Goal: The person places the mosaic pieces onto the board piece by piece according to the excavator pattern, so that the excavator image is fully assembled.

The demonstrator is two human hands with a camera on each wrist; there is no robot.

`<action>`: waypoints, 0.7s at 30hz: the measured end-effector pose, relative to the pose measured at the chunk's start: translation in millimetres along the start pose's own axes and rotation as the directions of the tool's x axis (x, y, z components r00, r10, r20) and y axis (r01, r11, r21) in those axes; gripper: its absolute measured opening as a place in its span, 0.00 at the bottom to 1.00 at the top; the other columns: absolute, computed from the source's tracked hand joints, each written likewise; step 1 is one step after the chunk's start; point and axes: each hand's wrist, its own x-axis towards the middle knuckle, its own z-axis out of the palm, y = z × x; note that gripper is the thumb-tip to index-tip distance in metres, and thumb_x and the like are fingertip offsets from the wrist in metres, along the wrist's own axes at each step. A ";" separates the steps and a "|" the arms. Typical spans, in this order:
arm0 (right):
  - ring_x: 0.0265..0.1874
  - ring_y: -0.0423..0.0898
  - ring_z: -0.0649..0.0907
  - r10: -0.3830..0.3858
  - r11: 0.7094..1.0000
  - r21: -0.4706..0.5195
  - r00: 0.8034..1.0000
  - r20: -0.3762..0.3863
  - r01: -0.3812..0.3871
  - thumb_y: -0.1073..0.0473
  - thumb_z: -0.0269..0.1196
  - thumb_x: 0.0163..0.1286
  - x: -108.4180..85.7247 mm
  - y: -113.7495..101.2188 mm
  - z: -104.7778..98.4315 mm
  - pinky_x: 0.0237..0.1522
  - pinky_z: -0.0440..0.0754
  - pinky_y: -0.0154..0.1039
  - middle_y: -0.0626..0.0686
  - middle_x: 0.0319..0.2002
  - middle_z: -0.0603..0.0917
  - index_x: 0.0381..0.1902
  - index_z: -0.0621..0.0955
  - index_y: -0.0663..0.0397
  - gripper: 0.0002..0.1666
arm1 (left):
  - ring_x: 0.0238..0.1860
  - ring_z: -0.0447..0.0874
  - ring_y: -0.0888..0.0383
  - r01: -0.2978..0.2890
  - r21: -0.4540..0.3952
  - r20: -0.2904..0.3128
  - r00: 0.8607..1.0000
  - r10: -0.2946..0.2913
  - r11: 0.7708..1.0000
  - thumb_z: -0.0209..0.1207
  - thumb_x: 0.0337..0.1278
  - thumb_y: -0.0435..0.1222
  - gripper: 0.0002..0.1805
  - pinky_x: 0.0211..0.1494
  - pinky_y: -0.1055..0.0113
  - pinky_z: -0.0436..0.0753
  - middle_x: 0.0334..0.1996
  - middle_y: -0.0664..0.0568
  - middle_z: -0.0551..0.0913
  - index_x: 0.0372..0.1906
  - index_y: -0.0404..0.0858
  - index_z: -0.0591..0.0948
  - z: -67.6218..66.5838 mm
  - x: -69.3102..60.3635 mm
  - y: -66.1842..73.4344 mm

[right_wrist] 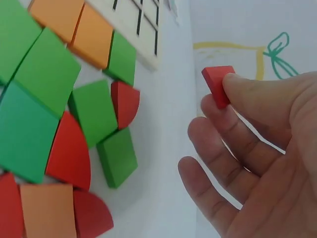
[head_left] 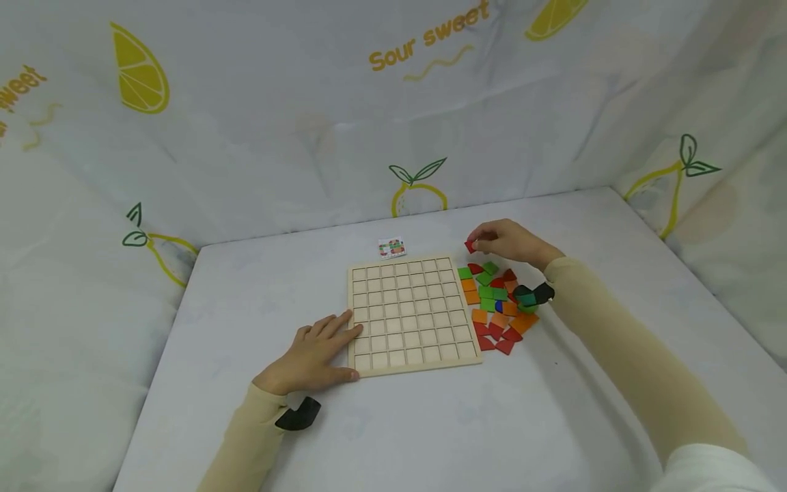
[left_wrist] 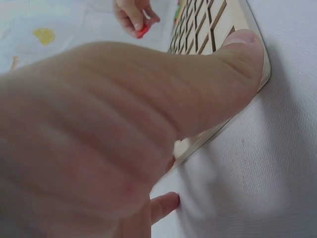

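Note:
The right hand [head_left: 507, 242] pinches a red piece [head_left: 470, 247] between thumb and index finger, above the table behind the loose pieces. In the right wrist view the red piece [right_wrist: 218, 85] is held up clear of the others, the remaining fingers loosely bent. A wooden grid board [head_left: 408, 314] lies flat with bare cells. On its left edge rest the fingers of the left hand [head_left: 313, 355], spread, with the thumb at the near left corner. Up close in the left wrist view, the left thumb [left_wrist: 228, 74] presses on the board's rim [left_wrist: 242, 17].
Green, orange and red pieces [head_left: 494, 294] lie in a loose group against the board's right side, with a little blue among them. A small printed card [head_left: 392, 247] lies behind the board. A lemon-print cloth [head_left: 277, 123] hangs behind the white table [head_left: 246, 287].

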 end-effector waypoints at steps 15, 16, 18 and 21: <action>0.49 0.53 0.81 -0.012 0.998 0.058 1.000 -0.026 0.014 0.52 0.59 0.77 9.2 -15.5 27.8 0.55 0.81 0.44 0.58 0.52 0.85 0.54 0.82 0.57 0.17 | 0.79 0.53 0.37 0.007 -0.014 -0.030 1.000 -0.008 1.000 0.67 0.58 0.55 0.45 0.71 0.31 0.60 0.82 0.45 0.53 0.77 0.45 0.65 1.2 0.9 0.5; 0.49 0.53 0.81 -0.019 0.998 0.059 1.000 -0.024 0.020 0.52 0.59 0.77 10.4 -16.0 29.5 0.54 0.81 0.43 0.58 0.51 0.85 0.54 0.82 0.57 0.17 | 0.79 0.53 0.37 0.010 -0.013 -0.030 1.000 -0.010 1.000 0.67 0.58 0.55 0.45 0.71 0.31 0.60 0.82 0.45 0.53 0.77 0.45 0.65 1.4 1.1 0.4; 0.48 0.53 0.81 -0.034 0.998 0.059 0.999 -0.017 0.035 0.53 0.59 0.77 12.0 -17.8 32.6 0.52 0.80 0.41 0.59 0.50 0.86 0.53 0.82 0.58 0.16 | 0.79 0.53 0.37 0.015 -0.012 -0.028 0.999 -0.015 1.000 0.67 0.58 0.55 0.45 0.71 0.31 0.60 0.82 0.45 0.53 0.77 0.45 0.65 1.6 1.5 -0.1; 0.47 0.52 0.80 -0.033 0.999 0.043 0.999 -0.012 0.034 0.53 0.60 0.77 15.4 -20.2 36.8 0.50 0.80 0.39 0.57 0.50 0.86 0.52 0.83 0.56 0.15 | 0.79 0.53 0.37 0.016 -0.012 -0.028 0.999 -0.016 1.000 0.67 0.58 0.55 0.45 0.71 0.31 0.60 0.82 0.45 0.53 0.77 0.45 0.65 1.3 1.8 -0.7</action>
